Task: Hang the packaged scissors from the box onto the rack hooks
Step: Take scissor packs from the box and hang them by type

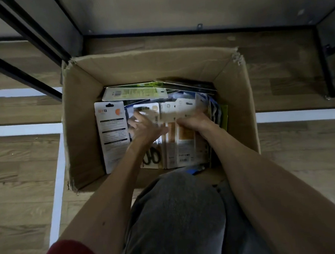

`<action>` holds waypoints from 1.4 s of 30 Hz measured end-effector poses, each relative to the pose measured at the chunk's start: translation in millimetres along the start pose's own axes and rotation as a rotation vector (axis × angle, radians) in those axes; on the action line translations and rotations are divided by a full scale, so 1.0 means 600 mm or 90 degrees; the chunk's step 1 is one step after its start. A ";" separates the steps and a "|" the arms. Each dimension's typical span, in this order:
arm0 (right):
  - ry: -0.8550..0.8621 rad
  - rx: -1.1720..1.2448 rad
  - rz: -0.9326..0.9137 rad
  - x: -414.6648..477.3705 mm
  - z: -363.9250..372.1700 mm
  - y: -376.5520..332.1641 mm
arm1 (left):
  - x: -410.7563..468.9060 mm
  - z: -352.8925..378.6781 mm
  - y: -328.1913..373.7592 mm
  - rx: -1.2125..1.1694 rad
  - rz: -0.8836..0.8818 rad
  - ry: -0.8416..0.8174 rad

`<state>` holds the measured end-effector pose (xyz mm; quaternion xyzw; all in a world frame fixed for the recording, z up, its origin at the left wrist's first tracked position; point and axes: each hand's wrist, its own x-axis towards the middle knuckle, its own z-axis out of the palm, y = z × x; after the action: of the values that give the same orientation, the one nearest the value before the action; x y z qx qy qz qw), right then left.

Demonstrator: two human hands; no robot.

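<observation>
An open cardboard box [84, 120] stands on the floor in front of me, holding several flat carded packages. Both my arms reach down into it. My left hand [145, 126] lies with spread fingers on a package whose black scissors [152, 157] show below my wrist. My right hand [194, 120] has its fingers curled over the top of a stack of white and orange packages [183, 145]. A white package with an orange mark [113, 134] lies at the left of the box. A green package [135, 92] lies at the far side. No rack hooks are in view.
Black metal frame bars [40, 46] of a rack run past the box at upper left, and another black leg [326, 68] stands at right. The floor is wood plank with white tape lines [57, 192]. My grey-clad knee [178, 214] is just before the box's near edge.
</observation>
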<state>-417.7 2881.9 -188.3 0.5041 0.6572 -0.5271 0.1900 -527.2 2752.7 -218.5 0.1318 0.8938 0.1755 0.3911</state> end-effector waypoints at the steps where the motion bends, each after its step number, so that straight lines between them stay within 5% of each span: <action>1: 0.005 0.004 -0.017 -0.001 -0.005 0.001 | 0.004 0.001 0.002 -0.030 0.003 -0.005; 7: -0.013 0.039 -0.014 -0.009 -0.031 0.010 | -0.002 -0.024 0.023 -0.204 0.004 -0.055; 12: -0.130 0.105 0.041 -0.024 -0.019 -0.015 | -0.021 -0.034 0.010 -0.270 0.010 -0.084; 18: -0.191 0.018 0.036 -0.040 -0.018 -0.026 | -0.029 -0.042 0.009 -0.335 -0.023 -0.108; 22: -0.215 0.074 0.024 -0.052 -0.019 -0.037 | -0.038 -0.050 0.017 -0.315 0.000 -0.024; 28: -0.111 0.125 0.019 -0.067 -0.019 -0.052 | -0.054 -0.062 0.034 -0.271 0.106 0.105; 31: -0.187 0.149 0.020 -0.099 -0.013 -0.069 | -0.070 -0.044 0.043 -0.232 0.108 0.017; 35: -0.125 0.156 0.015 -0.015 -0.001 -0.028 | -0.085 -0.022 0.057 -0.317 0.070 0.001; 38: -0.031 0.148 0.017 0.015 0.000 -0.010 | -0.071 -0.028 0.043 -0.233 0.022 0.009; 42: -0.012 -0.025 0.012 -0.031 0.010 -0.020 | -0.042 -0.021 0.009 -0.148 0.062 -0.111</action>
<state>-421.7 2868.4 -170.0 0.5013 0.6608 -0.5173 0.2109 -519.2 2745.2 -191.7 0.1434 0.8225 0.2847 0.4710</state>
